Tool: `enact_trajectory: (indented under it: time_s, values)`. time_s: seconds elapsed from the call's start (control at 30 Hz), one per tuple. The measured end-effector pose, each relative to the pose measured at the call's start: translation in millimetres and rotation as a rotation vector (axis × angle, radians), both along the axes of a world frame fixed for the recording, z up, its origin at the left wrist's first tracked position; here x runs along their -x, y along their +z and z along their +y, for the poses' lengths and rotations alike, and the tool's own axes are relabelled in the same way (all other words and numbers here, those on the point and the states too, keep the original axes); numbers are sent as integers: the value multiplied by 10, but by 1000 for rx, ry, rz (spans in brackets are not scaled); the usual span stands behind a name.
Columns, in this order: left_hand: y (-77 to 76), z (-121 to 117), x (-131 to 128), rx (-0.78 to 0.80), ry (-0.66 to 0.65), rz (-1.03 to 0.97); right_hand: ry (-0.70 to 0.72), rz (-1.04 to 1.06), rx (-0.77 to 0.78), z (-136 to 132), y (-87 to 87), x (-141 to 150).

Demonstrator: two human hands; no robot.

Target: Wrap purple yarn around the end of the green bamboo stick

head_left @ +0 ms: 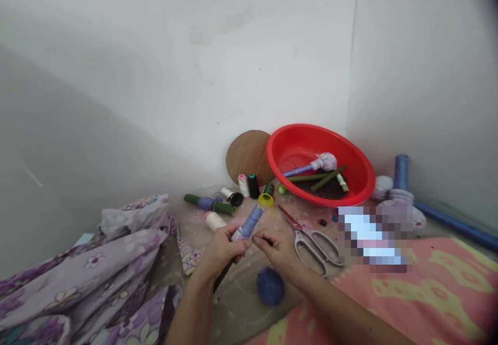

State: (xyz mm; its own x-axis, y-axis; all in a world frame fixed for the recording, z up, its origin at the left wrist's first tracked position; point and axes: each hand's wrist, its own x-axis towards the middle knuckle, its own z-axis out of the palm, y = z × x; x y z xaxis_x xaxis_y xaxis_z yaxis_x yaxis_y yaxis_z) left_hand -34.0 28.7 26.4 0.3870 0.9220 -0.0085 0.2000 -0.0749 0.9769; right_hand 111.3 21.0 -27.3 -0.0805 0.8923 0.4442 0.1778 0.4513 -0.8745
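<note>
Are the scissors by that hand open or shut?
Shut: the scissors have their two blades pressed together in one thin point, lying beside the right hand.

Blue thread [248,223]; lilac floral cloth [78,277]

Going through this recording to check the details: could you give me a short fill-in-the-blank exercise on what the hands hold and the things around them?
The person's right hand touches a lilac-blue wrapped tube that is also gripped by the ____ hand.
The round plastic basin against the wall is ____.
Steel scissors with silver handles lie nearest the person's ____ hand.

Missing words: left; red; right.
</note>
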Motion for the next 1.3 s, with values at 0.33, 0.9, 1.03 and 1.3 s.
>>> enact_trajectory:
  time_s: [0.33,0.9,1.03,1.3]
  values:
    - [1,21,34,-43,21,140,-31,-275,-235,-45,-28,-37]
    - [-23,54,-16,-133,168,455,-45,-499,-322,-124,8,-13]
    - [-96,90,2,-258,197,608,-54,-502,-308,-139,18,-5]
    - [-50,8,-48,-349,257,1102,-28,-442,-293,-144,14,-3]
